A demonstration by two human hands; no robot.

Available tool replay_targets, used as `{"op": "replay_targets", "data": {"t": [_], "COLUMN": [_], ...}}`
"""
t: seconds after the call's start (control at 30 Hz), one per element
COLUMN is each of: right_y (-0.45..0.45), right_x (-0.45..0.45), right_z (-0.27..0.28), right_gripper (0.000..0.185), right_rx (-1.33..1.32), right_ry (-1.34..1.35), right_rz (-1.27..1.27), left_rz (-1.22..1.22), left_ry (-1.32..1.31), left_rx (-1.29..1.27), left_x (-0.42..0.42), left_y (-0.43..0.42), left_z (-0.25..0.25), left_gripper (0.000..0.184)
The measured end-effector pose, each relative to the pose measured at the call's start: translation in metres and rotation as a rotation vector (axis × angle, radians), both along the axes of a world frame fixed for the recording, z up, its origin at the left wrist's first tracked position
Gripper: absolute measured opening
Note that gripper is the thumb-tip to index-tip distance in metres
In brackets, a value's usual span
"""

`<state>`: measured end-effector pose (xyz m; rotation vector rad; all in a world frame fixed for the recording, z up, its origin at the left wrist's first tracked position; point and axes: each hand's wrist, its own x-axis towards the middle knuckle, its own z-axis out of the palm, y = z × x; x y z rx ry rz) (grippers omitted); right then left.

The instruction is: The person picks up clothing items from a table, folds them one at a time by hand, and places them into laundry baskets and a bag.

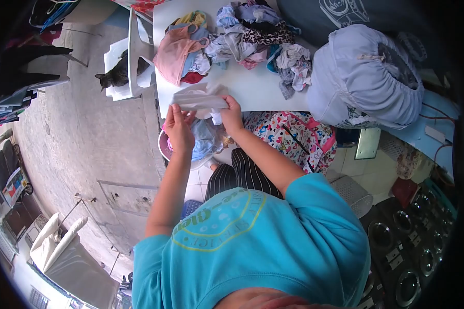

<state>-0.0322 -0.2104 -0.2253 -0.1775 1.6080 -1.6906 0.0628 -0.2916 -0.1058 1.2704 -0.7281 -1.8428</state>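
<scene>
At the far left of the frame, dark hanging garments [28, 64] fill the upper corner, and a cream cloth-draped object [67, 257] stands in the lower corner. Right of the garments, in the upper left, are one white plastic chair [119, 92] and one dark tabby cat [119, 71] on it.

Left of centre, the left hand [179, 129] pinches one end of a single thin, whitish piece of cloth [201, 99]; the right hand [232, 114], just to its right, grips the other end. The cloth is held up between the two hands at upper centre, in front of the near edge of a white flat-topped table [252, 95]. Under the hands sits one round, pale-rimmed tub [163, 149] holding light blue fabric [205, 141], partly hidden by the left forearm.

Across the table's upper part spreads a heap of mixed crumpled clothes [237, 44], too tangled to count, with one peach-pink strappy top [176, 54] at its left end. Below the table's edge, right of the right forearm, is one white heart-patterned fabric item [268, 126]. One bulging pale lavender cloth bundle [353, 77] crowds the table's right end. At lower right, a dark panel [392, 262] carries at least five round silver rings.
</scene>
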Motion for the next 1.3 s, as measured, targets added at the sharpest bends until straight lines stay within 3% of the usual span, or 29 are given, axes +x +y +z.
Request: {"op": "replay_targets", "data": {"t": [0.1, 0.13, 0.17, 0.23, 0.3, 0.37, 0.43, 0.5, 0.57, 0.6, 0.63, 0.7, 0.73, 0.8, 0.83, 0.9, 0.93, 1.0, 1.1, 1.17, 1.3], "right_y": [-0.004, -0.007, -0.010, -0.012, -0.013, -0.014, -0.016, -0.018, -0.019, -0.021, -0.021, -0.015, -0.013, -0.012, -0.013, -0.013, -0.013, -0.012, -0.011, -0.005, 0.004], "right_x": [-0.035, -0.049, -0.060, -0.074, -0.083, -0.096, -0.109, -0.118, -0.127, -0.120, -0.125, -0.136, -0.138, -0.138, -0.134, -0.127, -0.120, -0.105, -0.094, -0.091, -0.083], "right_z": [0.007, 0.025, 0.048, 0.080, 0.064, 0.047, 0.056, 0.053, 0.036, 0.058, 0.064, 0.071, 0.070, 0.068, 0.081, 0.110, 0.119, 0.132, 0.120, 0.097, 0.114], "right_gripper": [0.031, 0.022, 0.022, 0.024, 0.028, 0.032, 0.041, 0.039, 0.038, 0.034, 0.034, 0.032, 0.032, 0.034, 0.034, 0.037, 0.037, 0.041, 0.044, 0.046, 0.050], "right_rx": [-0.054, 0.063, 0.059, 0.302, 0.296, 0.281, 0.255, 0.216, 0.014, 0.003, 0.002, 0.195, 0.195, -0.260, -0.259, -0.558, -0.559, -0.765, -0.777, -0.793, -0.827], "right_ry": [0.047, 0.263, 0.268, 0.944, 0.922, 1.038, 1.152, 1.105, 0.768, 0.396, 0.398, -0.319, -0.317, -0.641, -0.642, -0.963, -0.961, -1.112, -1.133, -1.107, -1.149], "right_rz": [0.201, 0.360, 0.364, 0.535, 0.492, 0.232, 0.085, 0.033, 0.145, 0.158, 0.159, 0.248, 0.250, 0.460, 0.462, 0.457, 0.460, 0.236, 0.040, 0.073, 0.207], "left_rz": [0.035, 0.045, 0.050, 0.025, 0.080, 0.139, 0.151, 0.098, 0.089, 0.076, 0.077, 0.024, 0.027, -0.035, -0.033, -0.172, -0.215, -0.332, -0.648, -0.790, -0.585], "left_ry": [-0.019, 0.017, 0.020, 0.045, 0.050, 0.096, 0.129, 0.128, 0.132, 0.138, 0.140, 0.117, 0.118, 0.142, 0.142, -0.023, -0.125, -0.129, -0.182, -0.136, 0.054], "left_rx": [-0.096, -0.120, -0.124, -0.232, -0.221, -0.252, -0.268, -0.222, -0.208, -0.195, -0.196, -0.235, -0.235, -0.324, -0.323, -0.117, -0.003, 0.058, 0.139, 0.135, -0.009], "left_x": [0.002, 0.006, 0.006, 0.004, -0.004, -0.011, -0.012, -0.009, -0.006, -0.005, -0.005, -0.005, -0.006, -0.008, -0.007, -0.005, 0.001, 0.019, 0.027, 0.031, 0.016], "left_y": [-0.014, -0.019, -0.023, -0.028, -0.025, -0.024, -0.025, -0.025, -0.026, -0.028, -0.031, -0.040, -0.047, -0.060, -0.063, -0.066, -0.068, -0.063, -0.040, -0.023, -0.005], "left_z": [0.004, 0.003, 0.004, 0.014, 0.027, 0.041, 0.048, 0.054, 0.051, 0.050, 0.050, 0.049, 0.046, 0.037, 0.031, 0.017, 0.004, -0.023, -0.017, -0.020, -0.011], "left_gripper": [0.025, 0.024, 0.024, 0.024, 0.024, 0.023, 0.023, 0.024, 0.024, 0.024, 0.024, 0.021, 0.021, 0.032, 0.032, 0.045, 0.052, 0.053, 0.052, 0.054, 0.059]}}
